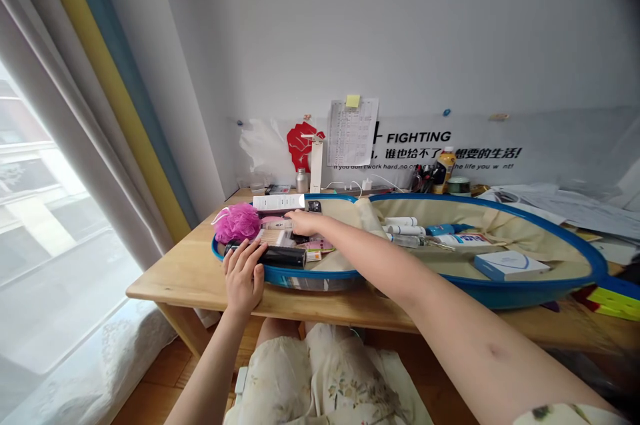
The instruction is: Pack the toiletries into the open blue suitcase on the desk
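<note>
A blue-rimmed case with a net-like beige lining lies across the desk in two halves, the left half [335, 273] and the right half [555, 288]. My left hand [243, 275] rests on the left half's near rim. Its fingers are stretched out, with the tips at the end of a black cylinder [283, 256]. Inside that half is my right hand [304, 222], bent downward with its fingers partly hidden; what they hold cannot be made out. Around it lie a pink bath puff [237, 222], a white box [279, 202], cotton swabs [275, 237] and a dark item under the palm.
The right half holds white tubes [401, 221], a blue tube [443, 230], a toothpaste-like tube [463, 240] and a white-and-blue box [510, 266]. Behind stand a yellow bottle [443, 170] and a silver bottle [301, 181]. Papers [565, 205] lie back right. A curtained window is left.
</note>
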The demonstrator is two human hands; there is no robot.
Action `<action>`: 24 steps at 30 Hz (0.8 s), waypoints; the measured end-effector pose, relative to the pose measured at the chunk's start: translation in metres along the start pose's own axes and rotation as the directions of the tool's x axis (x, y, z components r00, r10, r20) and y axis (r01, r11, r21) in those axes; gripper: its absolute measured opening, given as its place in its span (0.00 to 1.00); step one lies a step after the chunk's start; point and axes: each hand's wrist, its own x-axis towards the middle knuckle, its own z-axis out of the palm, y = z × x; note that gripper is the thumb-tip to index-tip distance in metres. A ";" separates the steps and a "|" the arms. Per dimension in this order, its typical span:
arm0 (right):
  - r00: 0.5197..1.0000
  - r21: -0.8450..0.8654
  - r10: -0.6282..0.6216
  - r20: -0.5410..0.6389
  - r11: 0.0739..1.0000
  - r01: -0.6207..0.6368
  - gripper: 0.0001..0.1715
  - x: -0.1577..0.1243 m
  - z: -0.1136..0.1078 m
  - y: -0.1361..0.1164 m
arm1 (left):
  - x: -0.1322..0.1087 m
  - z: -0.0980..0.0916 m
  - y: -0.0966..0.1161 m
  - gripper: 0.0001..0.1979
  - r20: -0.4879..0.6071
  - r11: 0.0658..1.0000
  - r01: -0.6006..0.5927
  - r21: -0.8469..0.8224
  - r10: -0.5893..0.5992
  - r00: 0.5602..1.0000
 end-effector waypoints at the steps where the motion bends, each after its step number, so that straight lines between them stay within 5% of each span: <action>1: 1.000 0.015 -0.003 -0.004 1.000 0.003 0.36 -0.002 -0.003 0.000 | 0.000 0.000 0.000 0.23 -0.003 1.000 -0.003 -0.001 0.003 1.000; 6: 1.000 0.102 -0.027 -0.007 0.994 0.027 0.26 -0.026 -0.048 0.023 | -0.001 0.001 -0.002 0.23 -0.011 1.000 -0.005 0.003 0.005 1.000; 13: 0.972 0.066 0.211 -0.102 0.977 -0.205 0.21 -0.113 -0.125 0.129 | -0.003 0.002 -0.004 0.23 0.001 1.000 0.008 -0.012 -0.008 1.000; 18: 0.925 -0.066 0.380 -0.016 0.923 -0.380 0.20 -0.167 -0.112 0.191 | -0.001 0.001 -0.002 0.23 -0.010 1.000 0.011 -0.012 -0.011 1.000; 24: 0.907 -0.129 0.415 0.076 0.906 -0.404 0.23 -0.188 -0.090 0.204 | 0.000 0.001 -0.002 0.22 -0.020 1.000 -0.012 -0.012 0.012 1.000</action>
